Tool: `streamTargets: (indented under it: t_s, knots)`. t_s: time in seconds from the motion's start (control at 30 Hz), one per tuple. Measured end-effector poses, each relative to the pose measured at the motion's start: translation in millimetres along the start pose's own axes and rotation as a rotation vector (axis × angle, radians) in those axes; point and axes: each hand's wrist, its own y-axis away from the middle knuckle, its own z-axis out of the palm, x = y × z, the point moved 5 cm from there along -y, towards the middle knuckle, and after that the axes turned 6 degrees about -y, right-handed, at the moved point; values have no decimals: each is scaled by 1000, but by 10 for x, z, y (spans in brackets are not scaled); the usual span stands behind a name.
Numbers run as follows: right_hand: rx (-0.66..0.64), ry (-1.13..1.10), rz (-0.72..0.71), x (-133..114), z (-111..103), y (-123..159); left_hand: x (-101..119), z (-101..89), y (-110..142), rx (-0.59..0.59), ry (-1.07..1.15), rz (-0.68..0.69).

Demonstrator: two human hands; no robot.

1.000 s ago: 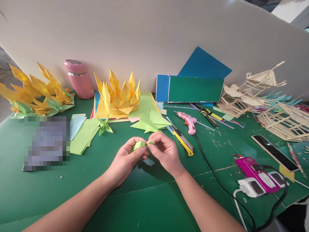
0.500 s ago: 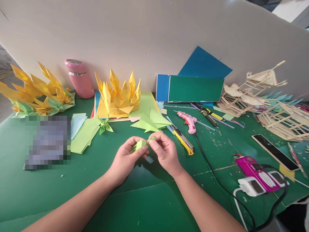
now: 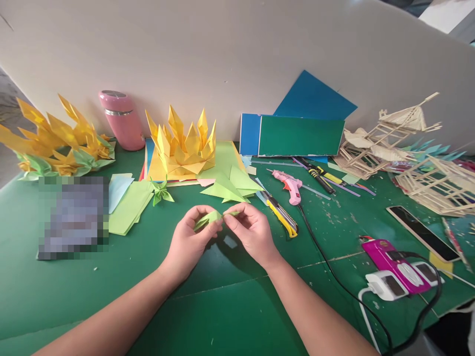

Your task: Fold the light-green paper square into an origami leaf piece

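Observation:
Above the green table, both of my hands pinch one small folded piece of light green paper. My left hand grips its body with fingers curled round it. My right hand pinches a thin pointed flap of the same piece between thumb and forefinger. Just beyond my hands lie folded light green paper shapes and a small green paper flower.
A yellow paper crown, a pink flask and yellow-green paper flowers stand at the back. To the right lie a yellow utility knife, a pink glue gun with a black cord, a power strip, a phone and stick models.
My hands have stayed in place. The green piece has turned a little in my left hand, and my right fingers have shifted along its thin flap.

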Motion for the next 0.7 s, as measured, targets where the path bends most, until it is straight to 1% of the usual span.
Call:
streamTargets:
  t_s: [0.1,0.2,0.27,0.37,0.43,0.53,0.7]
  knots:
    - [1,-53,52,44,8,-3,9,-46,-12,80,74,39]
    - [-63,-61,59,51,47,6,16,-57,-17,94,72,48]
    - [-100,18,-10,12,65,16,24,-56,-15,91,26,54]
    - [-129,161,-151,-65,78,30,33,-47,-8,78,-44,66]
    - [-141,219,-208,-100,83,34,38,-38,-2,69,-54,72]
    - [-139,242,-245,-142,83,31,47,-22,5,52,-37,75]
    - [-140,180,-255,-170,87,24,45,-15,1,54,-11,52]
